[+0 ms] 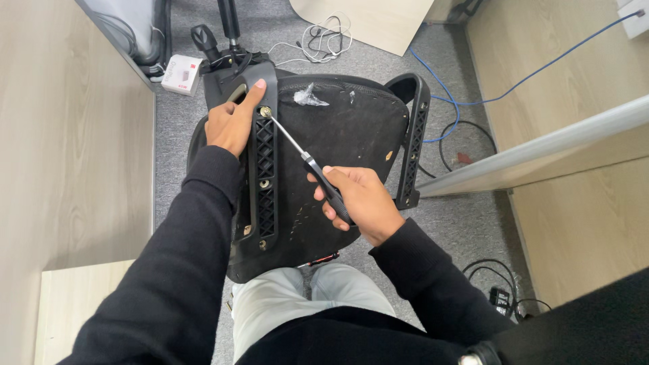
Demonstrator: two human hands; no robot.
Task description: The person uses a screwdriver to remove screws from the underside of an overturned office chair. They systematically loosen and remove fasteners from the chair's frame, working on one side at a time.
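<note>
An upturned black chair seat [345,135] rests against my knees, its underside facing me. My right hand [358,199] grips the dark handle of a screwdriver [307,162]. Its metal shaft runs up and left to a screw [265,112] at the top of the left black armrest bracket [263,176]. My left hand [233,122] presses on the upper end of that bracket, thumb beside the screw. A second bracket [414,145] stands on the seat's right side. A scrap of clear plastic [307,96] lies on the seat.
Grey carpet [466,223] surrounds the chair. Wooden desks flank it, one to the left [67,135], another to the right [574,223]. A blue cable [487,98], black cables [497,270], white wires [324,37], a small white box [181,74] and chair-base parts [216,40] lie on the floor.
</note>
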